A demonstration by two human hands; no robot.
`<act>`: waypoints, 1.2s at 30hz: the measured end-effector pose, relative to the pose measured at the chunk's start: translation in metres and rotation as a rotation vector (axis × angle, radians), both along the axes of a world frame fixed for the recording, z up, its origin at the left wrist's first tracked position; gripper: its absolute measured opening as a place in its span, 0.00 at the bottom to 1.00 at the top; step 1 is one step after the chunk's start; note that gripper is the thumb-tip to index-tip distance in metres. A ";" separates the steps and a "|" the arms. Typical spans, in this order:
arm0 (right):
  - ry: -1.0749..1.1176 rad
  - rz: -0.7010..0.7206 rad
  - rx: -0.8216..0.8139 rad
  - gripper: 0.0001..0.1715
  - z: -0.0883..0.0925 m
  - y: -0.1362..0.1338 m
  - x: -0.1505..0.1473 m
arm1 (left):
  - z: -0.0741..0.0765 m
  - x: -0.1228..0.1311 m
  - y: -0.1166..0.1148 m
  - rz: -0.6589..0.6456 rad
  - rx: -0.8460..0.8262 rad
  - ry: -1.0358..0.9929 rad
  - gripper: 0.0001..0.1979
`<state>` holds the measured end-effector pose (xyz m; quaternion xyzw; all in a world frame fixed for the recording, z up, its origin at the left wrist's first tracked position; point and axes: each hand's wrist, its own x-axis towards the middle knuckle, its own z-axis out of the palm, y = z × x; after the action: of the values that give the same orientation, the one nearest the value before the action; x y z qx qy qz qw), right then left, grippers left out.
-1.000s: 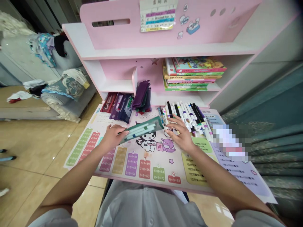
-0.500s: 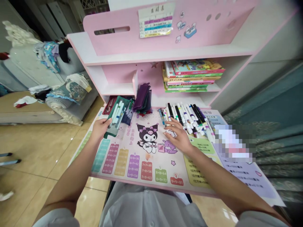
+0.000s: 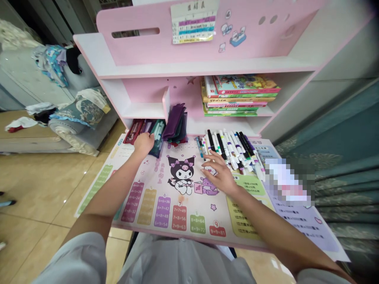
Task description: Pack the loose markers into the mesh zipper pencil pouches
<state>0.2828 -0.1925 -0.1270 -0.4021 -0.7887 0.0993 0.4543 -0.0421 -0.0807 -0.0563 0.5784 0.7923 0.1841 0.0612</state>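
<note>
My left hand (image 3: 144, 143) has its fingers closed on the green mesh pouch (image 3: 157, 133), which holds light-coloured markers and lies at the back left of the desk. Just left of it, under the shelf, is a dark red pouch (image 3: 134, 131) with pens inside. A stack of purple and dark pouches (image 3: 175, 124) leans to the right of the green one. My right hand (image 3: 218, 169) hovers or rests near the front of a pile of markers (image 3: 229, 146), fingers apart, with nothing in it.
A pink and white shelf (image 3: 189, 69) rises behind the desk, with stacked books (image 3: 239, 94) on it. The desk mat (image 3: 182, 205) shows cartoon figures and times tables. At the right lies a blurred-out object (image 3: 288, 181). A sofa (image 3: 68, 130) stands off to the left.
My left hand has moved the green pouch back and to the right, laying it beside the other pouches under the shelf. My right hand has barely moved.
</note>
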 end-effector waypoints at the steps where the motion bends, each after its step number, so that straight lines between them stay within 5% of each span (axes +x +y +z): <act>1: -0.006 0.003 0.009 0.04 0.000 0.000 0.000 | -0.001 0.005 0.003 -0.003 -0.008 0.029 0.17; 12: 0.000 -0.003 0.005 0.02 0.000 0.000 0.002 | -0.015 0.021 0.004 0.013 0.027 0.172 0.17; 18: -0.003 0.005 0.027 0.01 -0.001 0.001 0.002 | 0.000 0.039 0.007 -0.076 0.083 0.176 0.21; 24: -0.012 0.007 0.025 0.03 -0.001 0.000 0.000 | 0.018 0.063 0.030 -0.156 -0.232 0.111 0.34; 30: -0.014 0.020 0.032 0.02 0.001 -0.001 -0.002 | 0.021 0.073 0.044 -0.160 -0.300 0.054 0.37; 36: -0.003 0.003 0.000 0.04 0.001 -0.001 0.000 | 0.019 0.074 0.046 -0.081 -0.192 0.021 0.32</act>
<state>0.2828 -0.1934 -0.1259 -0.4010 -0.7901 0.0995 0.4528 0.0318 -0.0345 -0.0378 0.6033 0.7829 0.0984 0.1154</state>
